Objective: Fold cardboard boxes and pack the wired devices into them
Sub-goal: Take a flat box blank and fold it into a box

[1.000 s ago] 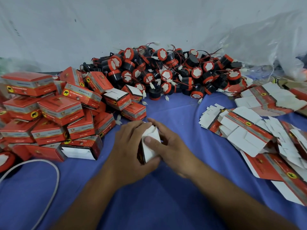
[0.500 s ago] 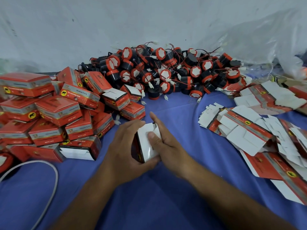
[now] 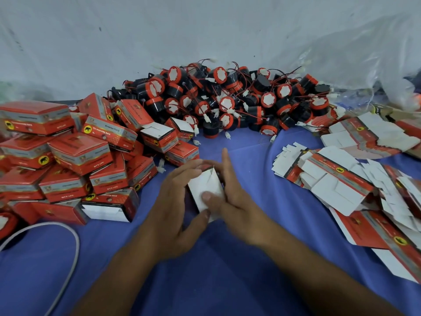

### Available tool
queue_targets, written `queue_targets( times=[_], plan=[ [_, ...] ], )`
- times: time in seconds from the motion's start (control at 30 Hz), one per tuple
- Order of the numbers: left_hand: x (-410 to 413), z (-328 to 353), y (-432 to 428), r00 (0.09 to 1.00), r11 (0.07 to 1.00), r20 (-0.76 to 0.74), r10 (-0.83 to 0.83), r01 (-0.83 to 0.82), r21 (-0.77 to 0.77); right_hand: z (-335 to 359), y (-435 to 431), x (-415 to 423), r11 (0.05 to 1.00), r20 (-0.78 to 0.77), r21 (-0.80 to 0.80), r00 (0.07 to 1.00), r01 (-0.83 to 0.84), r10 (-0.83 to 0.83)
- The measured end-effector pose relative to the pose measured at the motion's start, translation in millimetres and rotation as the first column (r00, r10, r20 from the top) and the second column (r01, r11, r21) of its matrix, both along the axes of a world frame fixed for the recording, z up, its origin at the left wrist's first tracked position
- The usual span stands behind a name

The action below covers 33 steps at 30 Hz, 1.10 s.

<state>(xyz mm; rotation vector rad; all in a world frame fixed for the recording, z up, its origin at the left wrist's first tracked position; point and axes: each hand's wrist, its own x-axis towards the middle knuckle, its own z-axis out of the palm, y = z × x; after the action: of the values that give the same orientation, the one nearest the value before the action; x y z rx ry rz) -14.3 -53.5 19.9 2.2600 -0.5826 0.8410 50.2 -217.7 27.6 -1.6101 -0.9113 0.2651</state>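
Note:
Both hands hold one small cardboard box (image 3: 205, 187) above the blue cloth at centre, its white flap side facing me. My left hand (image 3: 176, 202) wraps its left side, thumb under the lower edge. My right hand (image 3: 230, 192) grips the right side, thumb pressed on the white flap, index finger stretched forward. A heap of black-and-red wired devices (image 3: 227, 101) lies behind. Flat unfolded boxes (image 3: 337, 181) lie at the right. Whether a device is inside the held box is hidden.
Several folded red boxes (image 3: 75, 151) are piled at the left, some with open ends. A white cable (image 3: 68, 233) curves at the lower left. Clear plastic sheeting (image 3: 364, 53) hangs at the back right. Blue cloth (image 3: 205, 270) covers the table.
The white flaps of the held box have been pushed down flatter. My right thumb has slid lower on the flap, and both hands shifted slightly.

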Motion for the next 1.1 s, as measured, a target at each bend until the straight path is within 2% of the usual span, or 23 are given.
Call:
queue_targets(
  times=[0.07,0.13,0.23,0.3,0.37,0.43,0.5,0.53,0.6,0.67,0.73,0.77,0.83,0.87,0.9,0.93,0.97,1.0,1.03,1.07,1.1],
  plan=[
    [-3,0,7,0.996,0.995,-0.092,0.0,-0.009,-0.097,6,-6,8,0.996,0.08,0.015,0.993,0.084,-0.085],
    [-4,-1,14,0.986,0.992,-0.163,0.037,-0.056,-0.114,9,-14,15,0.988,0.228,-0.094,0.969,0.121,-0.097],
    [-2,-7,21,0.961,0.997,-0.267,0.069,-0.071,0.005,3,-16,17,0.927,0.454,-0.362,0.887,0.096,0.086],
    [0,-12,25,0.922,0.997,-0.379,0.079,-0.074,0.027,-1,-11,18,0.894,0.665,-0.411,0.729,0.18,0.159],
    [1,-13,26,0.896,0.99,-0.425,0.131,-0.096,0.102,-2,-6,18,0.881,0.838,-0.358,0.523,0.309,0.157],
    [5,-10,25,0.943,0.946,-0.232,0.238,-0.171,0.275,0,-6,23,0.885,0.897,-0.277,0.432,0.374,0.098],
    [9,-9,26,0.949,0.858,0.023,0.315,-0.295,0.421,1,-11,30,0.884,0.902,-0.239,0.429,0.402,0.048],
    [12,-8,26,0.933,0.814,0.085,0.351,-0.349,0.464,2,-13,34,0.867,0.895,-0.255,0.443,0.428,0.045],
    [17,-6,24,0.9,0.753,0.113,0.421,-0.416,0.51,1,-15,37,0.816,0.885,-0.301,0.464,0.494,0.045],
    [20,-5,19,0.858,0.719,0.081,0.507,-0.473,0.51,-2,-10,35,0.752,0.883,-0.315,0.47,0.579,0.007],
    [21,-8,13,0.837,0.746,-0.013,0.548,-0.481,0.46,-8,-4,31,0.658,0.856,-0.396,0.517,0.64,0.012],
    [20,-11,11,0.85,0.803,-0.093,0.519,-0.447,0.393,-10,-3,29,0.621,0.838,-0.43,0.546,0.655,0.004],
    [15,-17,12,0.879,0.913,-0.251,0.406,-0.375,0.162,-12,-3,24,0.579,0.808,-0.486,0.589,0.654,0.014],
    [12,-20,15,0.885,0.933,-0.301,0.354,-0.355,0.052,-12,-3,21,0.603,0.802,-0.482,0.597,0.636,0.012],
    [10,-22,19,0.888,0.938,-0.335,0.316,-0.346,-0.033,-13,-3,19,0.667,0.788,-0.448,0.615,0.595,-0.019],
    [9,-23,22,0.882,0.934,-0.373,0.288,-0.345,-0.096,-11,-3,16,0.75,0.721,-0.405,0.687,0.523,-0.09],
    [8,-22,25,0.868,0.926,-0.422,0.261,-0.349,-0.144,-7,-4,14,0.827,0.561,-0.373,0.812,0.421,-0.16],
    [8,-22,28,0.855,0.92,-0.463,0.235,-0.349,-0.178,-4,-4,14,0.884,0.339,-0.341,0.919,0.32,-0.202],
    [9,-21,30,0.85,0.922,-0.485,0.205,-0.334,-0.195,-3,-4,19,0.918,0.132,-0.306,0.967,0.251,-0.22],
    [12,-19,31,0.851,0.929,-0.496,0.174,-0.309,-0.203,-2,-3,30,0.935,-0.013,-0.261,0.967,0.241,-0.253],
    [14,-18,30,0.851,0.935,-0.503,0.152,-0.288,-0.205,-2,-3,46,0.928,-0.079,-0.225,0.944,0.296,-0.32]
  ],
)
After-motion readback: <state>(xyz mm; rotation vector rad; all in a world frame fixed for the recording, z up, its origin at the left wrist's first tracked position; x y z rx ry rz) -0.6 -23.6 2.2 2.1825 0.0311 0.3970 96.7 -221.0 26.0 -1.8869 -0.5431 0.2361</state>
